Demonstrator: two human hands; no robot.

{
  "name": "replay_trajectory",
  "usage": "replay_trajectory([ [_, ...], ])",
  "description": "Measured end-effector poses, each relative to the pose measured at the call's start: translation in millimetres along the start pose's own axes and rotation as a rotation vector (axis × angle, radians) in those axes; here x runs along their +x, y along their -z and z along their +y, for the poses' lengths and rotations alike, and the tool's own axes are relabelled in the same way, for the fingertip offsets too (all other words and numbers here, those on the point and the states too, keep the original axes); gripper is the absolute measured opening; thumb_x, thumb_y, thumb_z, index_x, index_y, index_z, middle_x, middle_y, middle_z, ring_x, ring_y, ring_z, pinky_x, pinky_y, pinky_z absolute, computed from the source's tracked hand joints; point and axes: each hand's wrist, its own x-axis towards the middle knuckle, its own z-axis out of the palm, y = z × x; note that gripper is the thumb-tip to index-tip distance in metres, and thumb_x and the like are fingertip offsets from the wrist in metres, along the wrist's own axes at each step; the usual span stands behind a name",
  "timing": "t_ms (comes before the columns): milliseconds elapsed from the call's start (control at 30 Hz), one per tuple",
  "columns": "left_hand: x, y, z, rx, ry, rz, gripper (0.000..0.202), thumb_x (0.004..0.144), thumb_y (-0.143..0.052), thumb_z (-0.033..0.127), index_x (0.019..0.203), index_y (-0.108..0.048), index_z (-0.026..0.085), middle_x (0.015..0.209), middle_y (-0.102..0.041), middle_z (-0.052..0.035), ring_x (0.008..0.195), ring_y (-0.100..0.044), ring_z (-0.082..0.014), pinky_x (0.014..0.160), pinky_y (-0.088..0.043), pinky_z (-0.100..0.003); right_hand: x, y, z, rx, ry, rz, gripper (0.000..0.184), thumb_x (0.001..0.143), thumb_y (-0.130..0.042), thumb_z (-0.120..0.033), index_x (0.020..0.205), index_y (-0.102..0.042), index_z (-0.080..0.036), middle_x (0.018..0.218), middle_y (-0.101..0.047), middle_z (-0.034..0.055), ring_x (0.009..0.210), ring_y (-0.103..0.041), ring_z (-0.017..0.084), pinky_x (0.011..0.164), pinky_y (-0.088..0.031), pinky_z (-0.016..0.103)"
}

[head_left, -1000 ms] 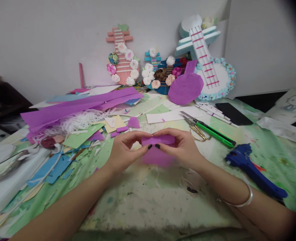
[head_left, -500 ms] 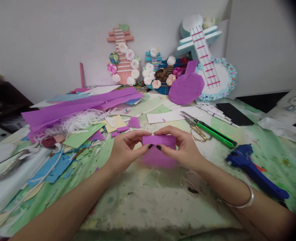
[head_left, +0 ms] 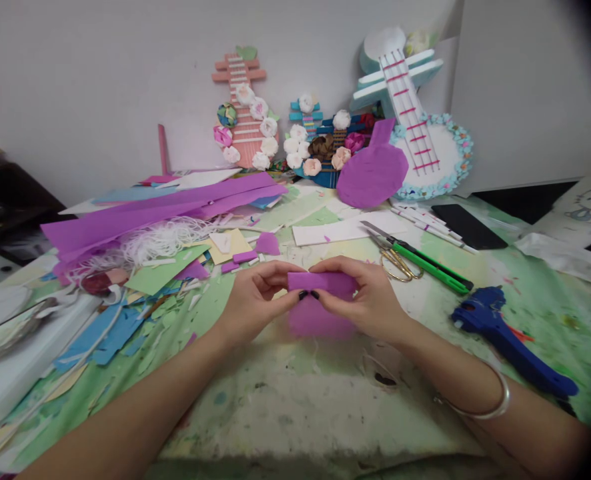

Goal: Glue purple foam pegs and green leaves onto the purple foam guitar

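Between my two hands is a piece of purple paper (head_left: 323, 321), its upper part folded over into a band. My left hand (head_left: 255, 293) pinches the left end of that fold, thumb in front and fingers behind. At the other end my right hand (head_left: 370, 293) grips it the same way, and the two thumb tips nearly meet at the middle. Beyond my left hand lie small purple pieces (head_left: 245, 257) and a purple scrap (head_left: 267, 243). Gold-handled scissors (head_left: 400, 265) and a green utility knife (head_left: 430, 268) rest past my right hand.
A blue glue gun (head_left: 510, 340) lies at the right, with a black phone (head_left: 468, 227) behind it. Long purple sheets (head_left: 175, 210), white string (head_left: 150, 243) and blue scraps (head_left: 105, 333) cover the left. Decorated instrument shapes, including a plain purple one (head_left: 373, 175), lean along the wall.
Both hands and the purple paper have shifted slightly right and a little down. The folded band now looks flatter and wider towards me. Both hands keep their grip.
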Motion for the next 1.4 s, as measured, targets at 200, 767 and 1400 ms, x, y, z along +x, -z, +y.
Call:
replay_trajectory([
  [200, 1.0, 0.3, -2.1, -0.031, 0.065, -0.011, 0.023, 0.070, -0.073, 0.023, 0.090, -0.067, 0.016, 0.078, -0.074, -0.0055, 0.070, -0.070, -0.0179, 0.065, -0.056, -0.026, -0.4, 1.3, 0.1, 0.100, -0.063, -0.019, 0.023, 0.071, -0.065, -0.016, 0.094, -0.066, -0.019, 0.088, -0.070, 0.0013, 0.078, -0.063, 0.014, 0.071, -0.048, 0.024],
  [767, 1.1, -0.7, -1.0, 0.043, -0.006, 0.017, 0.017, 0.070, -0.070, 0.019, 0.086, -0.065, 0.015, 0.080, -0.072, -0.0055, 0.075, -0.069, -0.0177, 0.069, -0.055, -0.027, 5.0, 5.3, 6.6, 0.298, -0.300, -0.079, 0.023, 0.068, -0.069, -0.019, 0.091, -0.068, -0.019, 0.091, -0.070, 0.0034, 0.083, -0.064, 0.018, 0.073, -0.050, 0.030],
  [1400, 1.7, -2.1, -2.6, -0.120, 0.103, 0.023, 0.017, 0.064, -0.073, 0.015, 0.081, -0.069, 0.017, 0.075, -0.074, -0.0033, 0.068, -0.068, -0.0161, 0.063, -0.054, -0.025, 5.2, 6.6, 2.0, 0.348, -0.289, -0.110, 0.017, 0.067, -0.063, -0.014, 0.083, -0.068, -0.017, 0.080, -0.067, 0.0012, 0.070, -0.059, 0.013, 0.061, -0.045, 0.023],
])
